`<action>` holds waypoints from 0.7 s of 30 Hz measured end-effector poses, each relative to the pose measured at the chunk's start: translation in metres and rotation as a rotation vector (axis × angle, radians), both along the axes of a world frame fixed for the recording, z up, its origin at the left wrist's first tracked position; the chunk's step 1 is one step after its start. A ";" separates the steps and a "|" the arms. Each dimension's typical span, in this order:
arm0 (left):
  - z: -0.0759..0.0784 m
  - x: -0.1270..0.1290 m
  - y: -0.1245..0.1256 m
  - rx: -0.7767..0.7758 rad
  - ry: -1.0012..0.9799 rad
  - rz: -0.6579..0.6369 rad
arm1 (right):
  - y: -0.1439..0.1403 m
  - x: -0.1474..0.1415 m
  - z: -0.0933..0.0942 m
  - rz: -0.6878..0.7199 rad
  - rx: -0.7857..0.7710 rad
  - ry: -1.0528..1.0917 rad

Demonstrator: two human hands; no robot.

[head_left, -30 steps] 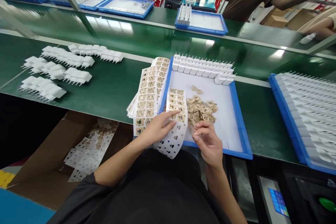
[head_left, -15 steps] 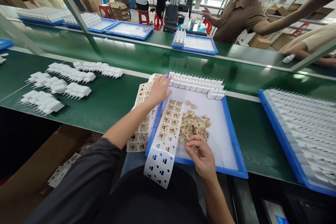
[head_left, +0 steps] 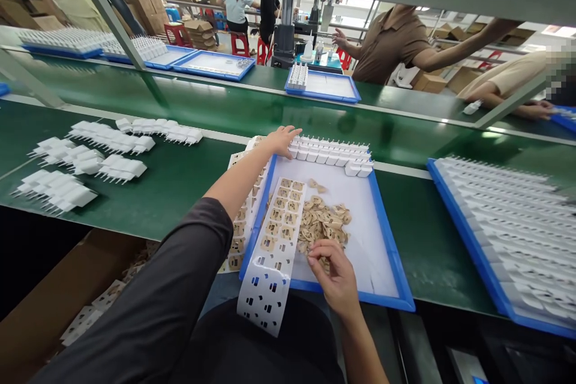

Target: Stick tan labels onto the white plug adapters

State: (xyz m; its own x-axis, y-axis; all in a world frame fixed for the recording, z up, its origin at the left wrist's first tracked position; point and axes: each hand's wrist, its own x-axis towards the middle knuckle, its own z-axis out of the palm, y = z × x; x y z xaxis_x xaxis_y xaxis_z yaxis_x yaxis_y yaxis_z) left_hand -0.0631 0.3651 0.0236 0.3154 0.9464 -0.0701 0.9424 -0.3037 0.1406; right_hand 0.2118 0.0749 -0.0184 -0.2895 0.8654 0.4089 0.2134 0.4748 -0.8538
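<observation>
My left hand (head_left: 281,141) reaches to the tray's far left corner, fingers apart around the left end of a row of white plastic housings with thin pins (head_left: 330,153). Whether it grips one I cannot see. My right hand (head_left: 333,273), thumb and fingertips pinched together, hovers at the near edge of a pile of tan die-cut pieces (head_left: 321,221); anything between the fingertips is too small to make out. Left of the pile, a white backing sheet of tan stickers (head_left: 278,234) hangs over the front rim of the blue tray (head_left: 396,258), its lower part peeled bare.
More sticker sheets (head_left: 237,228) lie under the tray's left side. Loose white housings (head_left: 58,189) sit on the green bench at left. A full blue-rimmed tray (head_left: 508,234) stands at right. Across the bench is a person in a brown shirt (head_left: 387,48). A metal post (head_left: 108,15) rises at left.
My left hand has moved from above the tray's left rim to the left end of the housing row. The right hand stays pinched by the pile. The view has shifted slightly.
</observation>
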 end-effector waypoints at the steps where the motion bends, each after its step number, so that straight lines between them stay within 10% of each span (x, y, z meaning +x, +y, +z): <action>1: 0.003 -0.001 0.005 -0.024 0.018 -0.018 | 0.000 0.000 0.000 -0.003 0.002 0.003; 13: 0.000 0.001 0.014 -0.006 0.042 -0.106 | 0.000 0.000 0.000 0.000 0.029 0.004; 21: 0.015 -0.004 -0.024 0.081 -0.067 -0.102 | 0.001 0.002 -0.006 -0.023 0.078 0.000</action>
